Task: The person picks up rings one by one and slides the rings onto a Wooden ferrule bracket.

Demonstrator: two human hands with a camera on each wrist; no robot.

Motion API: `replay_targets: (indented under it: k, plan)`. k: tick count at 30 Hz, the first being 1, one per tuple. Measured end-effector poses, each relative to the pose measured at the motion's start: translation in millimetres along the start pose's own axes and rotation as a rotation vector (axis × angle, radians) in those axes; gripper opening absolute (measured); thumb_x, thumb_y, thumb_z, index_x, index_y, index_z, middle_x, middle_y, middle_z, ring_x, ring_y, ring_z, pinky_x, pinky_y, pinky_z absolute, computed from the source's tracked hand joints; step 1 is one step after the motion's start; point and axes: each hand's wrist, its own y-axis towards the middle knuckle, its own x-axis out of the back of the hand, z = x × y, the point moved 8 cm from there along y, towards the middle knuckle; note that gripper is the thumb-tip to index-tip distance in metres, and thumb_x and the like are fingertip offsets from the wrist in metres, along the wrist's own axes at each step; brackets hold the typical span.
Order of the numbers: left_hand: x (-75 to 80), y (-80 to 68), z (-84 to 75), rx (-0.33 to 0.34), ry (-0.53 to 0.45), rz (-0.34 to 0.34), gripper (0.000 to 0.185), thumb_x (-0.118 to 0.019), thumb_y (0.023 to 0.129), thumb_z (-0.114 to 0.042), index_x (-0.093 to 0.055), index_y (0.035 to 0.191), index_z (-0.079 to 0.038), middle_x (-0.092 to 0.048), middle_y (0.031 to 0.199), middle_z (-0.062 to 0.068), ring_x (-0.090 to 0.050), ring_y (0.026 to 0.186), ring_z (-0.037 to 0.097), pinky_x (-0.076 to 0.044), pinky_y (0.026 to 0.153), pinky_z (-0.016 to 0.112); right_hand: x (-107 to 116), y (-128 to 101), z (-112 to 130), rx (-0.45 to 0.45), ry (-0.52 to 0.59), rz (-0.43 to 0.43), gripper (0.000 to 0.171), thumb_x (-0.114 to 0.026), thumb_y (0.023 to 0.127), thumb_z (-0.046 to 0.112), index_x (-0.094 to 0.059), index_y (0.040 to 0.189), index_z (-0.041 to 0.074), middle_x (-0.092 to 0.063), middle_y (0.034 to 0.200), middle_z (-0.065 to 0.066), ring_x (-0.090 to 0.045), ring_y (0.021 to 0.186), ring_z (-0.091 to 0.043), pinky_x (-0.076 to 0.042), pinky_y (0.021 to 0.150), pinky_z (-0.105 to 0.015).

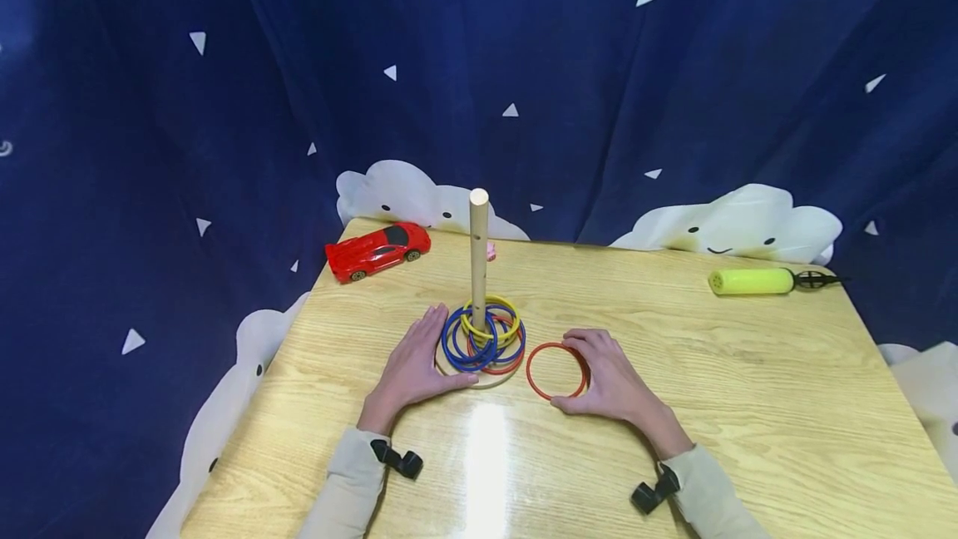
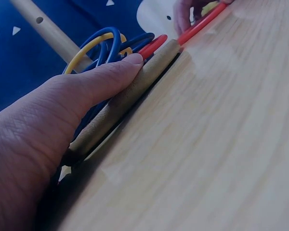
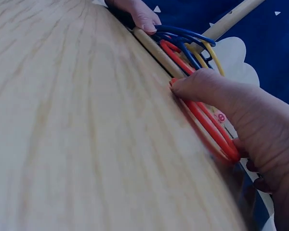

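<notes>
A wooden ring-toss stand has an upright post [image 1: 478,264] on a round base [image 2: 98,130]. Several blue, yellow and red rings lie stacked loosely around the foot of the post, some of them tilted. My left hand [image 1: 414,366] holds the base by its left side, with the thumb across the near rim and the fingers along the far left. To the right of the stand, a loose red ring [image 3: 209,126] is held between the thumb and fingers of my right hand [image 1: 608,377]. This ring lies low, close over the tabletop.
On the wooden table [image 1: 748,406], a red toy car [image 1: 380,251] stands at the back left. A yellow-green hand pump [image 1: 752,281] with a black nozzle lies at the back right. Behind the post sits a small pink thing [image 1: 491,251]. A dark blue curtain [image 1: 569,65] hangs behind.
</notes>
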Motion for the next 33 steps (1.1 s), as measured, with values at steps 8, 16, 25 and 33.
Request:
replay_targets:
  k: [8, 16, 25, 33]
  plan:
    - [-0.7, -0.1, -1.2, -0.01, 0.003, 0.001, 0.135, -0.068, 0.071, -0.09, -0.016, 0.169, -0.013, -0.016, 0.175, 0.001, -0.009, 0.162, 0.018, -0.015, 0.131, 0.04, 10.7, 0.3, -3.7, -0.025, -0.011, -0.053, 0.094, -0.091, 0.06, 0.067, -0.068, 0.127, 0.005, -0.063, 0.132, -0.006, -0.056, 0.124, -0.026, -0.046, 0.102, -0.049]
    - [-4.1, -1.6, 2.2, 0.011, 0.008, 0.015, 0.136, -0.066, 0.07, -0.092, -0.013, 0.169, -0.016, -0.015, 0.175, -0.002, -0.006, 0.161, 0.014, -0.013, 0.131, 0.037, 44.4, 17.5, 1.6, -0.006, 0.01, -0.093, 0.093, -0.096, 0.059, 0.055, -0.066, 0.13, 0.003, -0.064, 0.132, -0.009, -0.055, 0.122, -0.028, -0.045, 0.1, -0.051]
    - [0.1, -0.3, 1.0, 0.009, -0.001, -0.001, 0.134, -0.069, 0.071, -0.089, -0.015, 0.169, -0.014, -0.017, 0.175, 0.0, -0.01, 0.162, 0.018, -0.015, 0.131, 0.04, 112.8, 63.0, 26.9, 0.078, 0.064, -0.208, 0.091, -0.099, 0.059, 0.04, -0.065, 0.134, 0.004, -0.063, 0.136, -0.01, -0.052, 0.125, -0.03, -0.041, 0.105, -0.051]
    - [-2.2, -2.3, 0.3, 0.025, -0.011, 0.012, 0.136, -0.069, 0.07, -0.09, -0.014, 0.169, -0.016, -0.016, 0.175, 0.0, -0.008, 0.162, 0.015, -0.014, 0.131, 0.039, 177.1, 106.1, 65.5, 0.226, 0.131, -0.345, 0.09, -0.098, 0.056, 0.038, -0.067, 0.132, 0.001, -0.066, 0.135, -0.013, -0.054, 0.123, -0.032, -0.041, 0.103, -0.041]
